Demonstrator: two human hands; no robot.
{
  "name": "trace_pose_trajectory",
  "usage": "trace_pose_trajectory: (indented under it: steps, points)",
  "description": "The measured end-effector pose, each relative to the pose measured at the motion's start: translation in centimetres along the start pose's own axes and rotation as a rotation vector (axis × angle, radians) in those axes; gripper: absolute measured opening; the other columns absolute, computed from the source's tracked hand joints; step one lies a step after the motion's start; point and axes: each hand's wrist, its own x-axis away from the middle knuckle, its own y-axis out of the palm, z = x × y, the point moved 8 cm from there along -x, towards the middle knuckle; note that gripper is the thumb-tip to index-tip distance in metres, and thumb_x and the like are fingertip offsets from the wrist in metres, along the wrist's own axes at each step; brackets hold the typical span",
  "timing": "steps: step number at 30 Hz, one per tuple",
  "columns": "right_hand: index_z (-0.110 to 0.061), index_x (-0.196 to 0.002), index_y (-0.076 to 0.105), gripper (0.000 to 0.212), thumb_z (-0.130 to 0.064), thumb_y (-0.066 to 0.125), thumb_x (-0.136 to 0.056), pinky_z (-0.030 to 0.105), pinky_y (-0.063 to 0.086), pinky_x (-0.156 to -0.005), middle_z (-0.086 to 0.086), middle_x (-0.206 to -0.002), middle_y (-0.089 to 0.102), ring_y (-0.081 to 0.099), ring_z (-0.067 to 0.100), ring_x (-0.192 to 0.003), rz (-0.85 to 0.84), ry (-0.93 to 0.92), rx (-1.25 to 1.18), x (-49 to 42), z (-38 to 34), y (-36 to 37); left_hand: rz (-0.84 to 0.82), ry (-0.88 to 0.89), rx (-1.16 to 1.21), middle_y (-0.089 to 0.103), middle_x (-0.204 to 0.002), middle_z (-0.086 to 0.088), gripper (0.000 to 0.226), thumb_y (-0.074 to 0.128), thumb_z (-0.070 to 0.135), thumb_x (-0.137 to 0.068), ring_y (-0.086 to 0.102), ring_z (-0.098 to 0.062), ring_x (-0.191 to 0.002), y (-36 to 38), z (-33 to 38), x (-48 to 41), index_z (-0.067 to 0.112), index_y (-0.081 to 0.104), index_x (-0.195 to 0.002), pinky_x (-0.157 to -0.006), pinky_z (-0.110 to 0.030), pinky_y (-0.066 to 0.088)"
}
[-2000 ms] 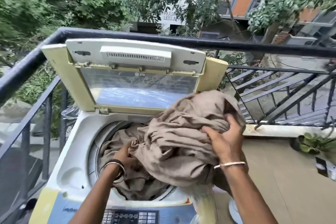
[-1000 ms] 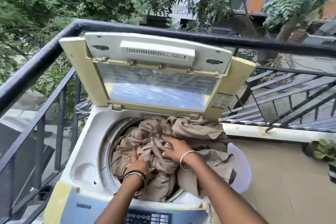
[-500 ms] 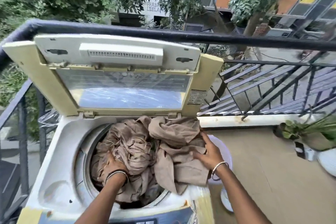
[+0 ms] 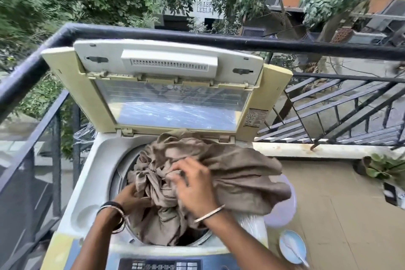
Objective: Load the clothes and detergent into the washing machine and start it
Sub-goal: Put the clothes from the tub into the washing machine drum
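Head view: a top-loading white washing machine [image 4: 87, 184] with yellowed trim stands in the corner of a balcony, against a black metal railing [image 4: 197, 38]. Its hinged lid with a clear window [image 4: 171, 105] stands upright at the back, fully open. A crumpled taupe-brown cloth [image 4: 236, 173] fills the round drum opening [image 4: 122, 166]. Much of it is heaped above the rim, and a large fold spills over the right edge of the machine's top.

The left hand [image 4: 131, 196], with dark and silver bangles at the wrist, is at the left of the drum. Its fingers are curled into the folds, gripping the fabric, with the tips hidden in the cloth. The right hand [image 4: 192, 188], with a thin silver bangle, lies on top of the heap near its middle. Its fingers are bent down and bunch the cloth beneath them, though they are slightly blurred.

The dark control panel with pale buttons [image 4: 160, 265] shows at the bottom edge, between the two forearms. On the tan balcony floor to the right sit a pale lilac plastic tub [image 4: 285, 210], partly under the hanging cloth, and a small light-blue bowl [image 4: 292, 245]. A green potted plant [image 4: 383, 169] stands near the far right edge.
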Motion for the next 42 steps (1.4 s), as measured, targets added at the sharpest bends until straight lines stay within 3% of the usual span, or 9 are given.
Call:
trace_pose_trajectory:
  steps: [5, 9, 15, 20, 24, 29, 33, 37, 42]
  points:
    - [-0.030, -0.110, 0.049, 0.032, -0.026, 0.061, -0.080, 0.048, 0.030, -0.104, 0.000, -0.114, 0.062, 0.048, 0.026, -0.112, -0.575, 0.128, 0.328, 3.6, 2.1, 9.4, 0.103, 0.182, 0.055, 0.033, -0.135, 0.010, 0.118, 0.088, 0.006, -0.060, 0.033, -0.004, -0.127, -1.7, 4.0, 4.7, 0.020, 0.013, -0.150, -0.101, -0.018, 0.031]
    - [-0.031, -0.121, 0.050, 0.044, -0.023, 0.065, -0.080, 0.037, 0.046, -0.098, 0.002, -0.113, 0.068, 0.062, 0.024, -0.110, -0.682, 0.152, 0.050, 3.3, 3.3, 8.5, 0.085, 0.373, -0.301, 0.011, -0.158, 0.005, 0.126, 0.079, 0.059, -0.053, 0.010, -0.008, -0.145, -0.7, 5.7, 5.2, 0.038, 0.001, -0.149, -0.117, -0.029, 0.017]
    - [-0.026, -0.096, 0.068, 0.021, -0.015, 0.067, -0.077, 0.029, 0.052, -0.080, -0.010, -0.093, 0.071, 0.066, 0.008, -0.088, -0.029, 0.279, 0.063, -0.4, 7.8, -2.9, 0.153, 0.168, -0.314, 0.016, -0.157, -0.012, 0.120, 0.077, 0.069, -0.052, 0.018, -0.026, -0.147, 4.4, 4.4, 0.0, 0.035, 0.016, -0.150, -0.117, -0.033, 0.025]
    - [-0.044, -0.138, 0.030, 0.097, -0.026, 0.085, -0.061, 0.045, 0.050, -0.087, 0.005, -0.129, 0.036, 0.045, 0.032, -0.119, -0.230, 0.709, 0.802, 2.9, 16.8, -9.4, 0.138, 0.084, -0.353, 0.013, -0.157, -0.018, 0.110, 0.083, 0.047, -0.063, 0.016, -0.030, -0.147, 6.3, 3.0, -4.1, 0.030, 0.018, -0.150, -0.117, -0.031, 0.024]
    - [-0.014, -0.093, 0.065, 0.025, -0.007, 0.071, -0.071, 0.036, 0.048, -0.069, 0.011, -0.099, 0.059, 0.064, 0.036, -0.089, -0.032, 0.610, 0.727, 4.3, 17.9, -11.2, 0.160, 0.057, -0.387, 0.011, -0.158, -0.016, 0.110, 0.084, 0.046, -0.062, 0.017, -0.031, -0.147, 5.9, 2.2, -5.8, 0.030, 0.020, -0.150, -0.118, -0.036, 0.026]
    - [-0.015, -0.075, 0.061, 0.020, 0.002, 0.069, -0.067, 0.034, 0.045, -0.061, 0.005, -0.081, 0.064, 0.060, 0.029, -0.076, 0.129, 0.348, 0.546, 2.0, 12.7, -8.5, 0.195, 0.056, -0.399, 0.005, -0.159, -0.016, 0.107, 0.083, 0.040, -0.066, 0.013, -0.033, -0.147, 5.8, 1.3, -6.1, 0.025, 0.020, -0.151, -0.119, -0.035, 0.022]
    - [-0.029, -0.107, 0.056, 0.036, -0.015, 0.065, -0.076, 0.033, 0.047, -0.090, -0.002, -0.110, 0.060, 0.055, 0.017, -0.105, -0.211, 0.174, 0.246, 0.2, 7.6, 0.7, 0.193, 0.061, -0.405, 0.004, -0.159, -0.016, 0.105, 0.083, 0.039, -0.067, 0.018, -0.034, -0.146, 5.9, 0.6, -6.5, 0.023, 0.021, -0.150, -0.118, -0.033, 0.022]
    - [-0.049, -0.147, -0.011, 0.122, -0.028, 0.080, -0.069, 0.055, 0.013, -0.119, 0.011, -0.161, -0.004, 0.004, 0.036, -0.147, -0.607, 0.287, 0.516, 2.0, 10.0, 8.6, 0.120, 0.080, -0.435, -0.001, -0.160, -0.014, 0.106, 0.080, 0.038, -0.070, 0.012, -0.031, -0.148, 5.9, -0.5, -7.1, 0.024, 0.015, -0.151, -0.118, -0.030, 0.018]
    - [-0.039, -0.149, -0.016, 0.121, -0.029, 0.079, -0.075, 0.049, 0.007, -0.119, 0.022, -0.158, -0.005, 0.002, 0.040, -0.147, -0.845, 0.344, 0.645, 3.5, 14.1, 14.0, -0.005, 0.005, -0.527, -0.001, -0.159, -0.016, 0.109, 0.079, 0.043, -0.069, 0.005, -0.030, -0.149, 6.0, -4.3, -8.4, 0.021, 0.012, -0.152, -0.121, -0.028, 0.015]
